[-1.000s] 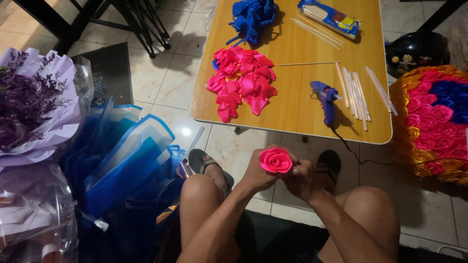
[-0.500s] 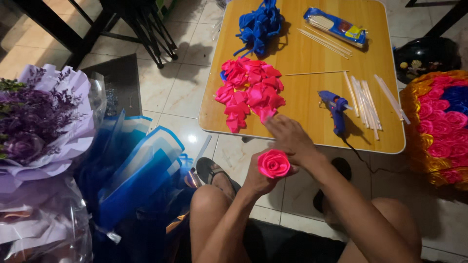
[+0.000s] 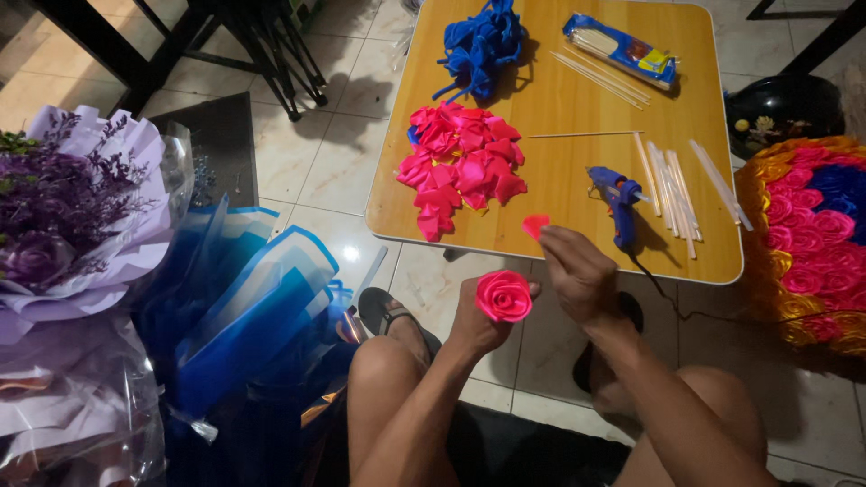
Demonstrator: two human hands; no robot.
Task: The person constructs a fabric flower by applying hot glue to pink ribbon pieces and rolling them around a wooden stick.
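Observation:
My left hand [image 3: 476, 326] grips a pink ribbon rose [image 3: 503, 295] over the floor in front of my knees. Just to its right, my right hand [image 3: 577, 271] pinches a single pink petal [image 3: 536, 225] near the front edge of the low wooden table [image 3: 559, 194]. A pile of pink petals [image 3: 460, 162] lies on the table's left side, with a heap of blue ribbon pieces [image 3: 478, 41] behind it. A blue glue gun [image 3: 619, 198] stands on the table right beside my right hand.
Glue sticks [image 3: 672, 180], thin wooden skewers [image 3: 600, 77] and a packet of skewers [image 3: 621, 47] lie on the table. A purple bouquet [image 3: 72, 207] and blue wrapping sheets [image 3: 244, 307] sit at left. A round pink, blue and gold flower arrangement [image 3: 812, 234] is at right.
My right hand left the rose, reached to the petal pile on the table, and has come back toward me with one pink petal. The left hand kept holding the rose.

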